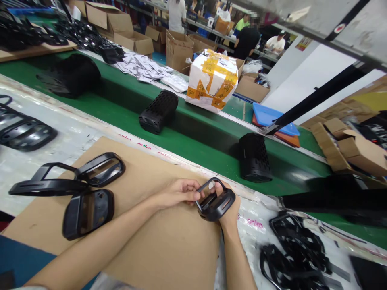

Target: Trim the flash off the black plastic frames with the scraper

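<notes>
A black plastic frame point(218, 206) with rounded corners and an open window is held above the cardboard sheet point(169, 245). My right hand point(232, 209) grips it from the right, with a finger showing through the opening. At its left edge is my left hand point(185, 191), fingers curled and thumb against the rim. A small pale round spot shows near the window; I cannot make out what it is. To the left, similar black frames lie on the cardboard: one upper frame point(102, 169), one lower frame point(88, 213) and one tilted on its side point(50, 181).
Beyond the cardboard runs a green conveyor belt point(121, 114) carrying black perforated housings point(159, 110). Thin black frames point(296, 249) are heaped at right. A taped white box point(211, 80) and white packets point(142, 66) stand along the far side. A black post point(317, 98) slants at right. People work behind.
</notes>
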Demonstrator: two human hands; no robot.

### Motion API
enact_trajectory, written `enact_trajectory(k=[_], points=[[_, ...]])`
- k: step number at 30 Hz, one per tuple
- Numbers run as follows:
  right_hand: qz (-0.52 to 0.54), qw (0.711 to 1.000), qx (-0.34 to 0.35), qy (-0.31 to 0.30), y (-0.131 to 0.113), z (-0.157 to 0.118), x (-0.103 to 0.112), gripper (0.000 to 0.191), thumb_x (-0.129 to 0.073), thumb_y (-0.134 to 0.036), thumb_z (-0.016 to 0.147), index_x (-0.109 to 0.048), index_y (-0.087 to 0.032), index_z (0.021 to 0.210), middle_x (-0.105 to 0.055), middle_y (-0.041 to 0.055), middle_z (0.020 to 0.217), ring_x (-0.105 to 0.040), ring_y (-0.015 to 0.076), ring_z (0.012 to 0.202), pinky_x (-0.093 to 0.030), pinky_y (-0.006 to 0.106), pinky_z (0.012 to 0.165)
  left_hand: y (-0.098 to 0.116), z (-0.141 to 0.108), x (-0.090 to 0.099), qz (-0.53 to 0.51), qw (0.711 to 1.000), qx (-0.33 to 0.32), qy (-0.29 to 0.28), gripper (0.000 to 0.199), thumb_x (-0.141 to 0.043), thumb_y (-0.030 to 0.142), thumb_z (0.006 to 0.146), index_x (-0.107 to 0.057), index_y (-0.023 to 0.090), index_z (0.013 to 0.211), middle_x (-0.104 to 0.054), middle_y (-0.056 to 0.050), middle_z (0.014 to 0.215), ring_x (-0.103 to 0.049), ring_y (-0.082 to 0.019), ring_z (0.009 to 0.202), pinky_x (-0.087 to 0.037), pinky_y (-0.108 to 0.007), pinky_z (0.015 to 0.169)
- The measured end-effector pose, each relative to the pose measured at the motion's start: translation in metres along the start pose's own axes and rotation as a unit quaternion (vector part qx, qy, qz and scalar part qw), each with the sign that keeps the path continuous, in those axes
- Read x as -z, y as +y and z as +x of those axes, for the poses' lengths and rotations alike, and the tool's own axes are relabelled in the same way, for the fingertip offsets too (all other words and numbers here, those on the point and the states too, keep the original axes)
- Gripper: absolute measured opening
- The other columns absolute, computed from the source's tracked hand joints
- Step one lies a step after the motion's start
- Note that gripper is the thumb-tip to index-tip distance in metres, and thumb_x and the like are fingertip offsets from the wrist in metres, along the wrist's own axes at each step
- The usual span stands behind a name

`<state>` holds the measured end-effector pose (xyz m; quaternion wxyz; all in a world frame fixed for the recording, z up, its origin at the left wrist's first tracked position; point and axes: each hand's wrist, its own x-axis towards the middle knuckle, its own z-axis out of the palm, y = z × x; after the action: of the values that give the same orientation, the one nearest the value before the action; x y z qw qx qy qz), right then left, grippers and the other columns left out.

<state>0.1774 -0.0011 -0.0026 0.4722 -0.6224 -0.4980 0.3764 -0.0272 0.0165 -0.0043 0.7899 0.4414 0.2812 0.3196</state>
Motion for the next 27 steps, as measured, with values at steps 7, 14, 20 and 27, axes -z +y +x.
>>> enact_trajectory(k=[7,14,20,27], points=[[-0.022,0.988,0.141,-0.059,0.019,0.002,0.004,0.043,-0.053,-0.043,0.104,-0.068,-0.022,0.139,-0.076,0.0105,0.120,-0.072,0.0285,0.108,-0.054,0.046,0.101,-0.006,0.007,0.003,0.042,0.991,-0.039,0.124,0.049,-0.067,0.062,0.092,-0.075,0.014,0.102,-0.067,-0.002,0.077,-0.060,-0.014,0.070,-0.045,-0.025,0.068],[-0.062,0.971,0.201,-0.117,0.011,-0.010,-0.003,0.049,-0.058,-0.021,0.097,-0.059,-0.032,0.145,-0.072,0.0072,0.131,-0.071,0.0274,0.117,-0.054,0.049,0.104,-0.006,0.008,0.001,0.106,0.978,-0.115,0.141,0.039,-0.078,0.044,0.088,-0.068,0.018,0.115,-0.074,-0.008,0.114,-0.067,-0.023,0.107,-0.049,-0.035,0.097],[-0.002,0.971,0.215,-0.105,0.010,-0.014,-0.007,0.022,-0.067,-0.017,0.093,-0.065,-0.027,0.113,-0.071,0.0059,0.108,-0.071,0.0232,0.101,-0.059,0.039,0.088,-0.004,0.003,-0.001,0.127,0.978,-0.101,0.135,0.033,-0.079,0.038,0.086,-0.066,0.017,0.110,-0.071,-0.005,0.104,-0.066,-0.021,0.100,-0.049,-0.034,0.093],[-0.018,0.961,0.252,-0.114,0.016,-0.016,-0.005,0.029,-0.067,-0.013,0.093,-0.067,-0.029,0.117,-0.075,0.0051,0.109,-0.073,0.0233,0.101,-0.060,0.037,0.086,-0.002,0.000,-0.002,0.133,0.978,-0.106,0.122,0.026,-0.072,0.037,0.090,-0.065,0.018,0.105,-0.067,-0.001,0.094,-0.062,-0.019,0.091,-0.046,-0.030,0.086]])
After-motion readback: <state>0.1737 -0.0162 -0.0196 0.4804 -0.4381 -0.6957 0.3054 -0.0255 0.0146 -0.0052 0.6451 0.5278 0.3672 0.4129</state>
